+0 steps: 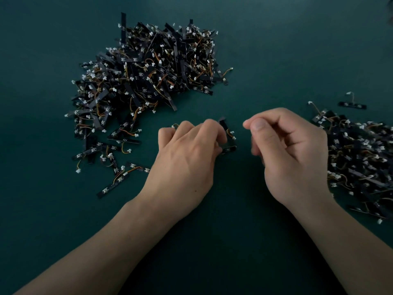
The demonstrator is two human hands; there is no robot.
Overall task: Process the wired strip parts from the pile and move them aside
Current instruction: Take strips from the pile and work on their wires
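Note:
A big pile of black wired strip parts [144, 73] with white connectors and orange wires lies at the upper left of the dark green table. My left hand [187, 154] curls over a few black strip parts [226, 135] at the middle; their ends and a white connector stick out past my fingertips. My right hand [287, 150] hovers just to the right, fingers curled with thumb against forefinger; nothing shows between them, and its lower fingers are blurred. A second heap of strip parts [359, 158] lies at the right edge.
Loose strips [112, 186] are scattered left of my left wrist. One single strip [352, 104] lies above the right heap. The green table surface [244, 209] runs between my forearms.

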